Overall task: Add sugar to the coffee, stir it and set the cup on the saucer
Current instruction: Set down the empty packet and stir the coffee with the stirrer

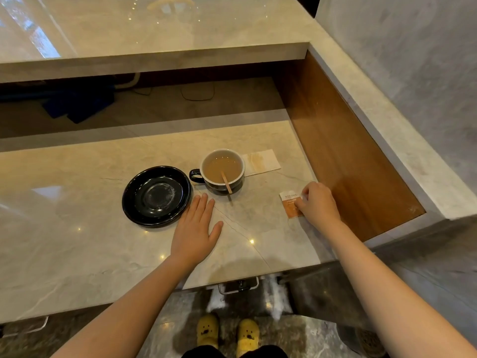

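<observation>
Across the middle of the frame: pale marble counter [77, 254], glossy, with light spots.
Saucer: black saucer [156, 195] left of centre, flat on the counter, nothing on it.
Left hand: left hand [195, 227] lies palm down at centre, fingers straight and slightly spread, tips just beside the saucer rim; holds nothing.
Right hand: right hand [318, 202] at right of centre, curled, fingertips pinching the edge of the sugar packet.
Cup: dark cup [222, 170] above centre, on the counter right of the saucer, handle toward the saucer, milky brown coffee inside.
Napkin: white napkin [263, 162] with a brown stain, upper right of the cup.
Packet: 1 orange-and-white sugar packet [290, 204], flat on the counter.
Stirrer: wooden stirrer [227, 182] leaning in the cup.
</observation>
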The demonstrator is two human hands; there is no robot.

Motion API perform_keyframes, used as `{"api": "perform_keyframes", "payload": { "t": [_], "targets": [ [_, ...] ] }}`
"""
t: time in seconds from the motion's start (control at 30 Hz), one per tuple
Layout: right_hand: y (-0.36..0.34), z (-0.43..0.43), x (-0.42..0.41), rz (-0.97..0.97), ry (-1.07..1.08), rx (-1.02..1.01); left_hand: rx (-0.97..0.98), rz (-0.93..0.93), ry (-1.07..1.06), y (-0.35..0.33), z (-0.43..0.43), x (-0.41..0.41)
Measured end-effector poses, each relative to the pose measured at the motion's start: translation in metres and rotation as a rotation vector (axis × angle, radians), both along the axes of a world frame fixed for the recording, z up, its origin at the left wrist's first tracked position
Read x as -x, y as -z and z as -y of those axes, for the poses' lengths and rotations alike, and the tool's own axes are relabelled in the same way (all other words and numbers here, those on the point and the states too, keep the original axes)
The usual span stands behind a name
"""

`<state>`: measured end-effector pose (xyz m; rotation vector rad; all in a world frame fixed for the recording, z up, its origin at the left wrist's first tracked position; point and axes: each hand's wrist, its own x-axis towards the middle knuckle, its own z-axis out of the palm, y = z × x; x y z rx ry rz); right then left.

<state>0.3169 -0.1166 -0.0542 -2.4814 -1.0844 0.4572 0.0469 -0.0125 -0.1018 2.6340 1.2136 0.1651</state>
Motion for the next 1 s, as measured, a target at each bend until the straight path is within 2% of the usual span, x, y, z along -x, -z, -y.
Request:
{"api": "perform_keyframes", "payload": {
  "t": [0.1, 0.23, 0.33, 0.5, 0.63, 0.77, 1.0],
  "targets": [
    [-0.005, -0.006, 0.015, 0.093, -0.082, -0.149, 0.000, 0.004, -0.007, 0.000, 0.001, 0.000],
    [-0.018, -0.029, 0.051, 0.049, -0.356, -0.322, -0.008, -0.002, -0.007, 0.001, 0.001, 0.000],
    [-0.026, -0.049, 0.075, 0.001, -0.545, -0.342, -0.006, 0.007, -0.009, 0.001, 0.000, 0.000],
    [-0.028, -0.072, 0.092, -0.017, -0.698, -0.351, -0.010, 0.020, -0.006, 0.001, 0.000, 0.000],
    [-0.032, -0.082, 0.090, 0.004, -0.690, -0.432, -0.004, 0.037, -0.014, 0.001, 0.000, 0.000],
    [-0.042, -0.097, 0.078, -0.019, -0.560, -0.480, 0.029, 0.052, -0.032, 0.000, 0.000, 0.000],
    [-0.052, -0.105, 0.070, -0.212, -0.384, -0.469, 0.086, 0.074, -0.055, -0.003, 0.001, -0.001]
  ]
}}
